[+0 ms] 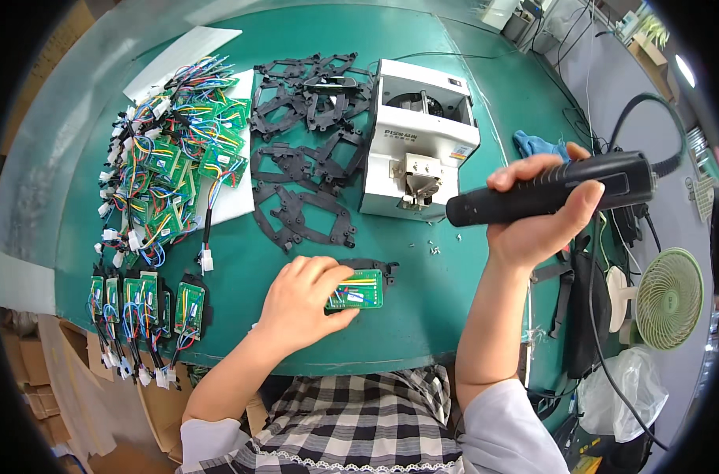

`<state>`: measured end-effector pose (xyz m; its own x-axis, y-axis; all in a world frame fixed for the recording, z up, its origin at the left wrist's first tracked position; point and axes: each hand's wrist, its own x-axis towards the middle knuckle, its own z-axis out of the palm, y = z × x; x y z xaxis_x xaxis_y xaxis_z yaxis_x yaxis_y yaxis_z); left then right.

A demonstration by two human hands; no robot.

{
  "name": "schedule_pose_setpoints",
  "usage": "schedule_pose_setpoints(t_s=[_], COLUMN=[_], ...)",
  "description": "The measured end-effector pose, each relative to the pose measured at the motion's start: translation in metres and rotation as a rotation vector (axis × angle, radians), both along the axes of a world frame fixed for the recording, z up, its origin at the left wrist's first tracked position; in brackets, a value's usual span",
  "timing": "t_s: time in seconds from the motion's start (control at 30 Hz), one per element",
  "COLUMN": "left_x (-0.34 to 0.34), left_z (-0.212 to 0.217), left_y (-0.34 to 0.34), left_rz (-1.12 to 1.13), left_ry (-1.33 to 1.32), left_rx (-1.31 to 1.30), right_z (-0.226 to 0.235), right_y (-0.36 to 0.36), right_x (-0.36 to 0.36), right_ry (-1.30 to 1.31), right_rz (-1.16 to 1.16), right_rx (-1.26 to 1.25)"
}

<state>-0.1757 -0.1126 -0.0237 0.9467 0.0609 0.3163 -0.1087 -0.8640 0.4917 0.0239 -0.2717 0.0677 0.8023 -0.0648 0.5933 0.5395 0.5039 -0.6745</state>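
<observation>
My left hand point(300, 304) is closed around the left end of a green circuit board point(366, 289), its fingers covering part of the coloured wires. Behind the board, the edge of a black plastic bracket point(388, 269) sticks out on the table. My right hand point(537, 205) grips a black electric screwdriver point(549, 188), held nearly level with its cord rising at the right. The screwdriver's front end is beside the lower right corner of a white screw feeder point(423, 126). Small loose screws point(434, 250) lie on the table just in front of the feeder.
A large heap of wired circuit boards point(170, 158) covers the left side, partly on white sheets. Black brackets point(304, 213) lie between heap and feeder. Several boards on brackets point(190, 308) line the near left edge. A blue cloth point(541, 144) and a green fan point(669, 299) are at right.
</observation>
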Motion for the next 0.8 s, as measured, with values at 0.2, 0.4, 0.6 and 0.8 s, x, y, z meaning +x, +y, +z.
schedule_pose_setpoints(t_s=[0.2, 0.4, 0.6, 0.8], left_x=[-0.002, -0.006, -0.003, -0.003], left_z=[0.001, 0.001, 0.003, -0.001], left_y=[0.024, 0.032, 0.031, 0.028], left_rz=[0.249, 0.299, 0.279, 0.235], left_ry=[-0.213, -0.172, -0.178, -0.131], left_rx=[-0.187, -0.189, -0.133, -0.167], right_z=[0.008, 0.006, 0.002, -0.002], right_y=[0.034, 0.044, 0.047, 0.03], right_x=[0.003, 0.0, -0.001, -0.027], right_ry=[-0.337, -0.229, -0.28, -0.002], right_rz=[0.005, 0.085, 0.002, 0.206], right_rx=[-0.127, -0.089, -0.137, -0.224])
